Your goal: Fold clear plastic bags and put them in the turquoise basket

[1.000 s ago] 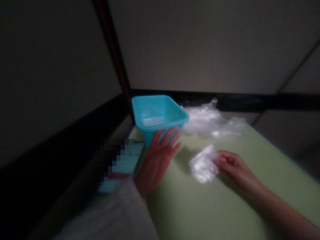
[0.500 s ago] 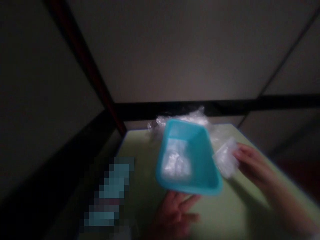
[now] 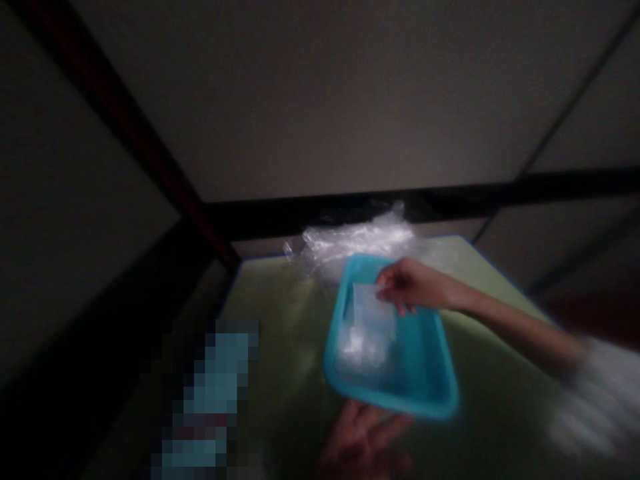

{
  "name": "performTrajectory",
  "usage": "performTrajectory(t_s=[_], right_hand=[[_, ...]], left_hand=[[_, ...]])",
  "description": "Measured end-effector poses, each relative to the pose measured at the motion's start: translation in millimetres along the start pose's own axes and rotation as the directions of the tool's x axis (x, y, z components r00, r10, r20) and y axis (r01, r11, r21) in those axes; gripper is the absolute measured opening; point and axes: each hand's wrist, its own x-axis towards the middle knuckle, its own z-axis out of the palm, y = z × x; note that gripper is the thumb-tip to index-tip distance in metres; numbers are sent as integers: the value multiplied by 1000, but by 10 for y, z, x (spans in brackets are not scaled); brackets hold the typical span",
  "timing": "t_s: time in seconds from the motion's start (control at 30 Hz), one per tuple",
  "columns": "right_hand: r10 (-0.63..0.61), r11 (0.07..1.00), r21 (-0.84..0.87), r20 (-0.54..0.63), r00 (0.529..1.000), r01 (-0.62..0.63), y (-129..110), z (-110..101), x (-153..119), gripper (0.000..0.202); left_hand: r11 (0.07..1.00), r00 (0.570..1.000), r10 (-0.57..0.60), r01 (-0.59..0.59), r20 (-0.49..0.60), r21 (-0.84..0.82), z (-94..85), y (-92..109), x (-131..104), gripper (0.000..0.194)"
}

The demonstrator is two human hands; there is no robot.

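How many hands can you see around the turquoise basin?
2. The right hand is over the turquoise basin, its fingers gripping a clear plastic packet; the left hand is at the near rim, partly cut off by the picture's edge.

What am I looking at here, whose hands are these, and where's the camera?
No machine here: these are a person's bare hands, and every picture comes from one camera worn on the person's head, looking forward and down. The green tabletop bears crumpled clear plastic near its far edge. Nearer is a blue tub. The right hand reaches over it, fingers gripping a translucent plastic piece. The left hand is at the tub's near rim; blur hides whether it grips. The teal item at left is too pixelated to identify.
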Motion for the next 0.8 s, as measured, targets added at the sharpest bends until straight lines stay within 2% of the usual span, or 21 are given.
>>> performTrajectory(t_s=[0.1,0.2,0.3,0.4,0.57,0.7,0.8], right_hand=[[86,984,-160,62,994,-75,80,64,183,9],[151,946,-299,55,987,-128,132,95,305,7],[156,905,-405,32,987,-129,178,83,355,4],[105,822,-563,-3,994,-89,211,76,333,9],[-46,599,-801,-22,999,9,200,166,251,16],[-80,458,-887,22,997,56,146,225,225,22],[-66,403,-910,80,995,100,135,223,210,20]], left_hand=[[1000,1000,-4,4,16,-8,38,46,13,95],[1000,1000,-9,9,17,13,91,124,11,96],[999,999,-24,23,24,36,134,189,3,98],[999,999,-27,25,31,45,154,221,-1,97],[998,997,-25,20,77,60,138,240,-5,94],[996,992,-31,20,119,89,82,224,8,92],[996,988,-32,18,154,87,10,180,29,92]])
